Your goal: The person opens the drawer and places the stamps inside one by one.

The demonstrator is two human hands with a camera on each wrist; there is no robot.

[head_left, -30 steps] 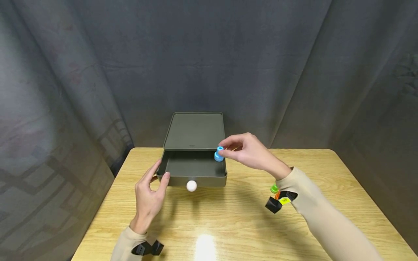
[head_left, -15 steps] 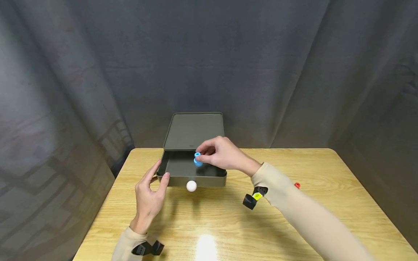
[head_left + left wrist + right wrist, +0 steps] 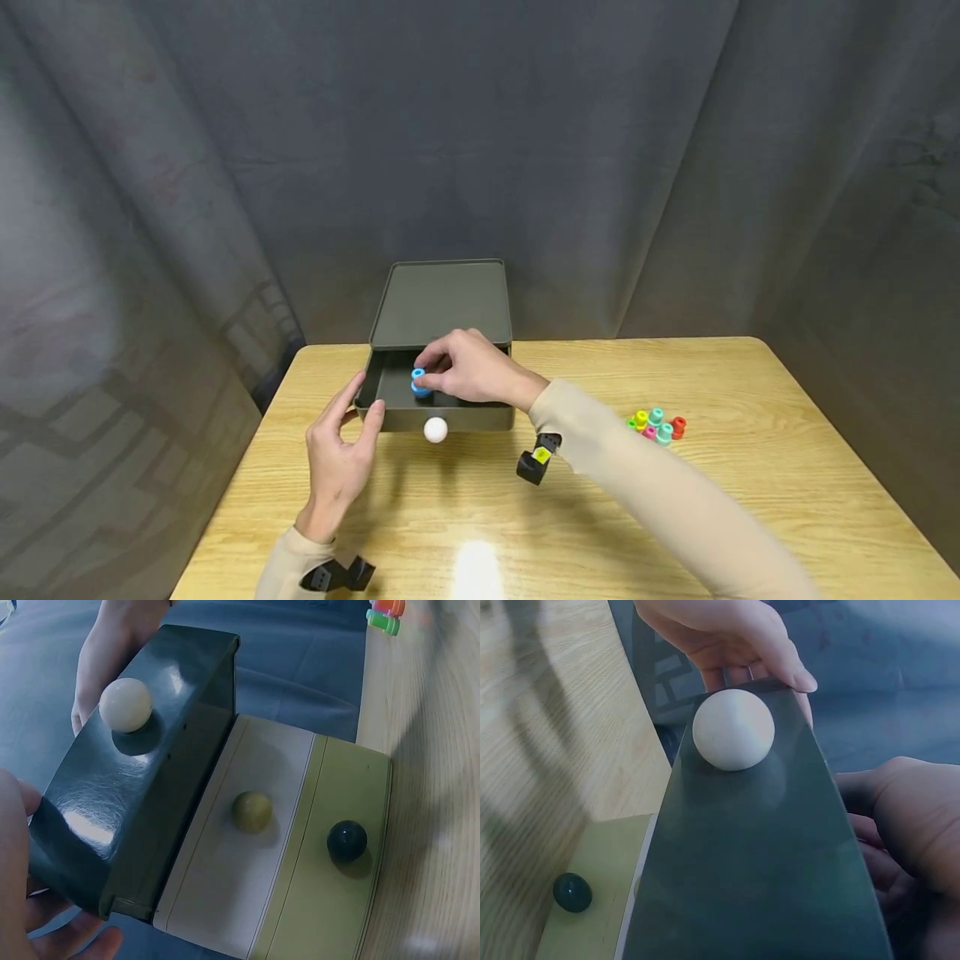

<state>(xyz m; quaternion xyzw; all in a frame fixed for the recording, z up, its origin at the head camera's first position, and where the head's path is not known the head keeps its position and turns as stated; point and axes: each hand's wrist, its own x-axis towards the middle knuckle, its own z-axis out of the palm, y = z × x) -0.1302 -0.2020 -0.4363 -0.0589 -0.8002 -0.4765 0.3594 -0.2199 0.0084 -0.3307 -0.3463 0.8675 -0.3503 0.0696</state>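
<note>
In the head view, a small three-drawer chest (image 3: 446, 300) stands on the table with its dark green top drawer (image 3: 480, 419) pulled out. My left hand (image 3: 337, 462) holds this drawer at its front left corner, thumb at the front and fingers along the side. Inside the drawer, towards the left of its middle, my right hand (image 3: 476, 369) pinches a blue stepped plastic peg (image 3: 419, 385) between thumb and fingers, low over the drawer floor. A white round knob (image 3: 125, 705) sits on the drawer front. The right wrist view hides the peg behind the drawer front.
Several coloured pegs (image 3: 664, 433) lie grouped on the wooden table (image 3: 750, 500), partly behind the right sleeve. Under the top drawer are a pale drawer (image 3: 232, 862) and an olive drawer (image 3: 322, 900), both pushed in. A grey curtain (image 3: 480, 167) hangs behind the table.
My right hand has carried the blue peg leftward and down from the drawer's right side into its interior. The coloured pegs have come out from behind the right arm. My left hand stays put.
</note>
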